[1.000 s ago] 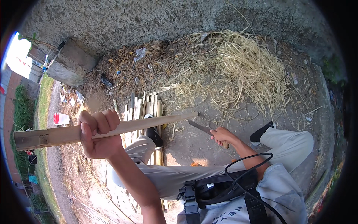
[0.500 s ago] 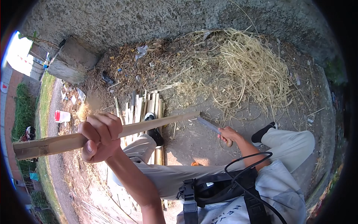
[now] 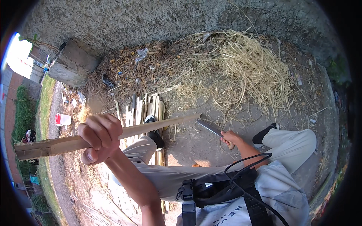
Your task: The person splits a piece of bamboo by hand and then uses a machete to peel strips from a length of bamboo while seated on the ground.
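Observation:
My left hand [image 3: 100,137] is wrapped round a long, pale split bamboo strip [image 3: 151,127]. The strip runs from the left side toward the middle, its far end thinner. In my right hand [image 3: 230,138] is a knife [image 3: 209,128] with a long, straight, grey blade and a wooden handle. Its blade points up and left, its tip close below the strip's far end; whether the two touch I cannot tell. Under the strip, a stack of bamboo slats [image 3: 130,113] lies on the ground, with my shoe [image 3: 155,139] on it.
A big heap of pale shavings [image 3: 256,67] lies by the rough wall [image 3: 169,22]. A concrete block [image 3: 73,64] stands at the far left, and a white container with a red lid [image 3: 63,119] nearer. A black cable [image 3: 241,162] loops beside my right arm.
The knife has shifted slightly left and its blade lies a little steeper. The strip's far end has dropped a touch; both grips are unchanged.

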### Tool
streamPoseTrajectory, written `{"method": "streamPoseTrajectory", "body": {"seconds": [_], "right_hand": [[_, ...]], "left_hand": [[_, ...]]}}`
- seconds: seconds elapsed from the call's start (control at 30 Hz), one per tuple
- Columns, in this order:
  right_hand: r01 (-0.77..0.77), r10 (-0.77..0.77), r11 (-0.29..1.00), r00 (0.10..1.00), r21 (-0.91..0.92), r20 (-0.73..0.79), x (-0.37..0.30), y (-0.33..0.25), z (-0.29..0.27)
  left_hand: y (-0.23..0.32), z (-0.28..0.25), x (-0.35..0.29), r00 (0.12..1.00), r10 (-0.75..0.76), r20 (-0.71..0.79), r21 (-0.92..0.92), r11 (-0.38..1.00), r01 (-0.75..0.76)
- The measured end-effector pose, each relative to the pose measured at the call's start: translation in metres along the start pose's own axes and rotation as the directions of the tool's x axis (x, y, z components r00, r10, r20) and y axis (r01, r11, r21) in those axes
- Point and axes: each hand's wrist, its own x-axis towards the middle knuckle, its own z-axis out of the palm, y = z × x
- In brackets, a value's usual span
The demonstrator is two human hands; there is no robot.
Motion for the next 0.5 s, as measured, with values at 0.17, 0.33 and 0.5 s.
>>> {"method": "streamPoseTrajectory", "body": {"seconds": [0.17, 0.33, 0.5], "right_hand": [[0.001, -0.016, 0.993, 0.991, -0.119, -0.131, -0.005, -0.003, 0.005], [-0.018, 0.004, 0.994, 0.992, -0.106, -0.129, -0.003, -0.005, 0.003], [-0.032, 0.002, 0.987, 0.983, -0.161, -0.181, -0.007, -0.011, 0.009]], "left_hand": [[0.004, -0.004, -0.002, 0.998, 0.052, -0.023, -0.004, 0.999, -0.052], [0.027, -0.011, -0.006, 0.996, 0.093, -0.019, 0.044, 0.995, -0.092], [0.054, -0.021, -0.016, 0.983, 0.176, -0.048, 0.110, 0.979, -0.170]]}}
